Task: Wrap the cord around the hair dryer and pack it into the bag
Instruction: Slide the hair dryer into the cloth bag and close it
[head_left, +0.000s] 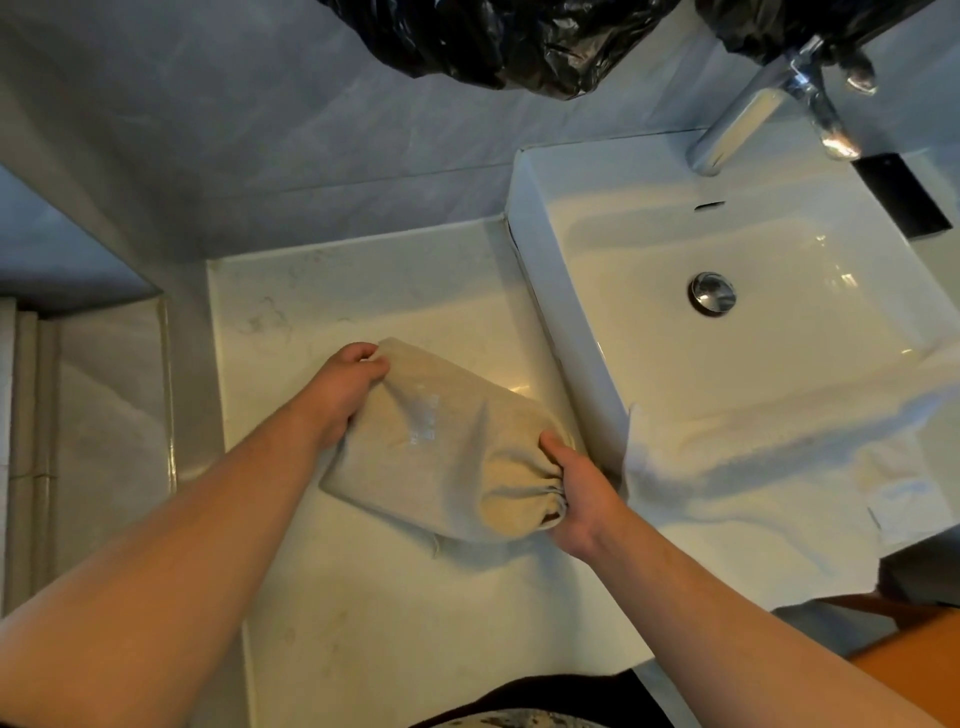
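Both bare forearms are reaching forward from the lower edge of the view over the pale marbled countertop (363, 613).

1. The right hand (582, 493) is gripping the gathered, puckered mouth of the bag (447, 457), with fingers and thumb curling round the bunched fabric.
2. The bag, of beige cloth, is lying on its side on the countertop, just beside the left wall of the sink (535, 270). It is bulging along its length; its contents are staying hidden by the fabric, so the hair dryer and cord are not showing.
3. The left hand (343, 395) is clamping the far, closed end of the bag, its fingers curling over the fabric corner.
4. A white towel (753, 483) is hanging over the sink's front rim, to the right of the right hand.
5. Farther back, a chrome drain (711, 293) is sitting in the basin floor, and a chrome faucet (748, 119) is projecting over the rear rim.
6. Black plastic sheeting (519, 47) is hanging at the top edge, against the grey wall
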